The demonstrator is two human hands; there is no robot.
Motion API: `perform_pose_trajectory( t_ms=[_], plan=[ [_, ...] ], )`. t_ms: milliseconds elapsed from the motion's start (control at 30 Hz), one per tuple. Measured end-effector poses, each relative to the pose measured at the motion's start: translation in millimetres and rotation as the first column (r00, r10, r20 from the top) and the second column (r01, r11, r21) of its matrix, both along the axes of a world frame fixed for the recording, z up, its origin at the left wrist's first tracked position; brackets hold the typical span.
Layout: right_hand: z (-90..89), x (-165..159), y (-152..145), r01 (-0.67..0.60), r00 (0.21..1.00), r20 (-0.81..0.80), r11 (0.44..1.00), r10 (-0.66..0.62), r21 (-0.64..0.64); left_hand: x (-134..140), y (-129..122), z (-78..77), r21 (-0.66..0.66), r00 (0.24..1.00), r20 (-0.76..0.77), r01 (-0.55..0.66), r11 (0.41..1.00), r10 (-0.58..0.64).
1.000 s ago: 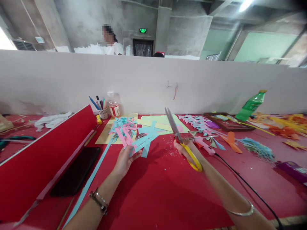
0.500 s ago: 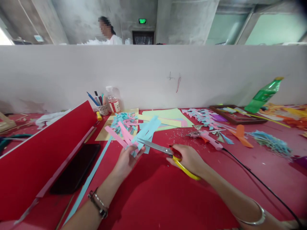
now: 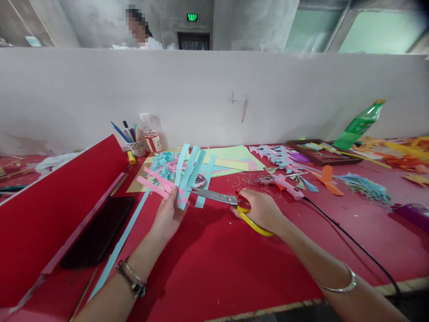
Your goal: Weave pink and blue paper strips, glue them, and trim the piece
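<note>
Pinched in my left hand (image 3: 169,218) is a fan of paper strips, with blue strips (image 3: 191,167) standing up and pink strips (image 3: 154,184) pointing left. My right hand (image 3: 263,209) grips yellow-handled scissors (image 3: 214,195), whose blades point left and end close beside the blue strips. I cannot tell whether the blade tips touch the paper. Behind the blades a separate blue strip (image 3: 208,181) lies on the red table. A round printed piece (image 3: 199,180) shows between the strips. A heap of curled blue and pink paper pieces (image 3: 164,165) sits beyond my left hand.
To the right lie a pink glue gun (image 3: 284,184) with a black cord, fringed paper (image 3: 276,157), an orange piece (image 3: 329,180) and a leaning green bottle (image 3: 360,125). On the left are a dark phone (image 3: 100,232) and a raised red board (image 3: 63,205). A person (image 3: 139,29) is beyond the partition (image 3: 187,98).
The held strips have turned more upright and spread apart, away from the scissors. One blue strip now lies separate on the table. The whole view has shifted slightly.
</note>
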State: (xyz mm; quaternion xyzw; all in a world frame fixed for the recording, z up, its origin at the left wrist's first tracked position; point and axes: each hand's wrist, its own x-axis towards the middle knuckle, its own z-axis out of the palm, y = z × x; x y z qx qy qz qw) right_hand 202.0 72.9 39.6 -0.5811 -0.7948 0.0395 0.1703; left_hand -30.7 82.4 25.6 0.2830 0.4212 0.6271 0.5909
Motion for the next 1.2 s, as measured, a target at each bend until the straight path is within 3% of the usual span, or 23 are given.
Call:
perform_pose_trajectory(
  t_ms=[167, 467, 700, 1200],
  plan=[
    [-1.4, 1.7, 1.0, 0.003, 1.0, -0.009, 1.0, -0.003, -0.013, 1.1, -2.7, 4.1, -0.014, 0.998, 0.031, -0.045, 0.999, 0.045],
    [0.8, 2.0, 1.6, 0.024, 1.0, 0.013, 1.0, -0.024, 0.004, 5.1, -3.4, 5.1, 0.076, 1.0, 0.024, 0.012, 0.997, -0.014],
    [3.6, 0.9, -1.6, 0.019, 0.999, 0.026, 1.0, -0.019, 0.006, 5.4, -3.6, 3.3, 0.105, 0.998, -0.019, -0.057, 0.993, 0.059],
    [8.3, -2.2, -7.1, -0.012, 0.998, 0.062, 0.999, 0.014, -0.036, 2.2, -0.9, -4.2, 0.199, 0.947, -0.301, -0.053, 0.979, 0.113]
  ],
)
